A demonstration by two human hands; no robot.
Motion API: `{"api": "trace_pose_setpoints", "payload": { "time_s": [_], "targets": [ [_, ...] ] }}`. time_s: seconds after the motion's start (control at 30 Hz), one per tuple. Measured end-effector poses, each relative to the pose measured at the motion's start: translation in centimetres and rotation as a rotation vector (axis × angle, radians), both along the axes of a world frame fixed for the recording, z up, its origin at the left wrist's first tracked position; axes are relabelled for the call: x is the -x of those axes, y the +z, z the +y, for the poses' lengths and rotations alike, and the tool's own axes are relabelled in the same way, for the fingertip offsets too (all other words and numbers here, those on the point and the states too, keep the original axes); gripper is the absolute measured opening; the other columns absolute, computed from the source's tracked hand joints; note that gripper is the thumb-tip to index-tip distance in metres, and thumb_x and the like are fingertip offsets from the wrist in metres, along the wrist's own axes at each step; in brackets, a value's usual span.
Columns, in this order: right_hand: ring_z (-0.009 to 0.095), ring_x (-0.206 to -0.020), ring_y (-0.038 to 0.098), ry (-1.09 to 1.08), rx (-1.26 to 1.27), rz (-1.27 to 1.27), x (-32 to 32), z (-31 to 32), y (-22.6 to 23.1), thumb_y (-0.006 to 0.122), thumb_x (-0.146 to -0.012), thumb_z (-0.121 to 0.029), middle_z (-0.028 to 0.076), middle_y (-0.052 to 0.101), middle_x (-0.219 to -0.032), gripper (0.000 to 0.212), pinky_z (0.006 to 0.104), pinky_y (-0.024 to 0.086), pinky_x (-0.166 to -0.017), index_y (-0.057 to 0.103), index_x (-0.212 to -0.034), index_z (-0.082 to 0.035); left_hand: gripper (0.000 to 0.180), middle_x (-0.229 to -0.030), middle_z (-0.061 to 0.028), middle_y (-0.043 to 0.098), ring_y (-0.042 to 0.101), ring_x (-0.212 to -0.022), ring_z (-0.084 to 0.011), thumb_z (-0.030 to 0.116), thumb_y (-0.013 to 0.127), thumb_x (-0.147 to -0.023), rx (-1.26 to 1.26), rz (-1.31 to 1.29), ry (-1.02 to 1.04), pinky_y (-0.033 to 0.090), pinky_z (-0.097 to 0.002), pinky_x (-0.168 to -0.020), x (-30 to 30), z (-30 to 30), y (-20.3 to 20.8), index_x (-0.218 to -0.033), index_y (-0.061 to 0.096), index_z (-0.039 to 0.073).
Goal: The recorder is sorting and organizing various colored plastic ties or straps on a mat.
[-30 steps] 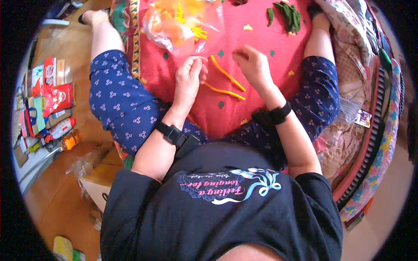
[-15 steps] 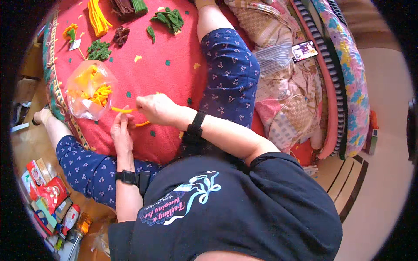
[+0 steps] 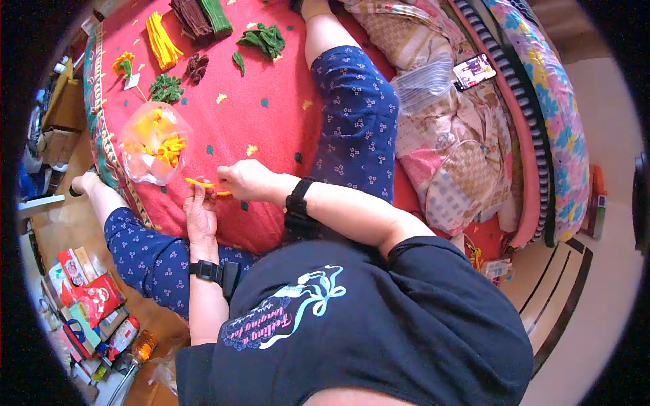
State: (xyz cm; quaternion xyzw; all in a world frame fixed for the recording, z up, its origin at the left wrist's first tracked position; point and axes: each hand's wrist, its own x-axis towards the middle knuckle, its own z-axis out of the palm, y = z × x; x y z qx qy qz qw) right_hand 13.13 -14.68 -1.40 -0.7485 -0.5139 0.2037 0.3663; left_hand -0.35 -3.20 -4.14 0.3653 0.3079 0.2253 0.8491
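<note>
Over the red bedspread (image 3: 237, 108), my left hand (image 3: 202, 216) pinches a yellow-orange pipe cleaner (image 3: 198, 182) near its end. My right hand (image 3: 245, 181), closed beside it, grips the same pipe cleaner, and part of the strand shows bent below the fingers. Just beyond my left hand sits a clear plastic bag (image 3: 133, 168) with bent orange pipe-cleaner pieces (image 3: 168, 150) inside. Past the bag lie a green curled cluster (image 3: 165, 88) and an orange flower (image 3: 124, 63) on a stem with a white tag.
Bundles of yellow (image 3: 162, 42), brown (image 3: 189, 17) and green pipe cleaners (image 3: 215, 17) lie at the far side, near dark green leaf shapes (image 3: 264, 42) and a brown cluster (image 3: 196, 69). A phone (image 3: 474, 71) rests on crumpled bedding (image 3: 467, 149) at right. Packages (image 3: 98, 298) stand at lower left.
The view has shifted slightly, so the scene sits a little further right and lower. My hands still hold the orange pipe cleaner, and less of it shows between them.
</note>
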Motion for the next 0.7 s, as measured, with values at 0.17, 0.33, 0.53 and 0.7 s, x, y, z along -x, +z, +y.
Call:
{"api": "trace_pose_setpoints", "payload": {
  "time_s": [0.17, 0.33, 0.53, 0.7],
  "targets": [
    [0.034, -0.062, 0.06, 0.061, 0.028, -0.013, -0.3, -0.5, 0.8, 0.055, -0.077, -0.017, 0.016, 0.06, -0.066, 0.012, 0.0433, 0.047, -0.055, 0.055, -0.077, -0.005, 0.018, -0.089, -0.0039, 0.061, 0.057, -0.077, -0.0109, 0.016, 0.056, -0.086, 0.009, -0.014, 0.044, 0.049, -0.0214, -0.068, -0.2, 0.0, 0.4, -0.101, 0.056, 0.007],
    [0.033, -0.07, 0.058, -0.048, -0.218, -0.014, -1.5, -0.8, 0.6, 0.056, -0.075, -0.012, 0.015, 0.058, -0.073, 0.009, 0.0402, 0.047, -0.06, 0.054, -0.076, -0.003, 0.019, -0.091, -0.005, 0.059, 0.057, -0.078, -0.0126, 0.015, 0.06, -0.083, 0.116, -0.123, 0.179, 0.05, -0.0222, -0.07, 0.1, 0.9, 0.0, -0.099, 0.055, 0.006],
    [0.028, -0.065, 0.059, -0.146, -0.468, 0.131, -1.7, -0.2, 0.9, 0.059, -0.074, -0.007, 0.013, 0.056, -0.07, 0.009, 0.0362, 0.047, -0.057, 0.053, -0.078, -0.002, 0.011, -0.083, -0.0031, 0.061, 0.058, -0.074, -0.0109, 0.014, 0.06, -0.083, 0.158, -0.063, 0.225, 0.052, -0.0211, -0.067, 0.1, 1.0, -0.6, -0.091, 0.059, 0.007],
    [0.012, -0.062, 0.055, -0.165, -0.403, 0.748, -1.6, -0.3, 2.0, 0.062, -0.076, -0.006, 0.004, 0.056, -0.069, 0.01, 0.027, 0.046, -0.054, 0.054, -0.081, -0.002, 0.01, -0.087, -0.0008, 0.061, 0.059, -0.075, -0.0099, 0.014, 0.059, -0.084, 0.147, 0.04, 0.1, 0.052, -0.0204, -0.068, 0.4, 1.1, -1.2, -0.092, 0.058, 0.009]
  ]
}}
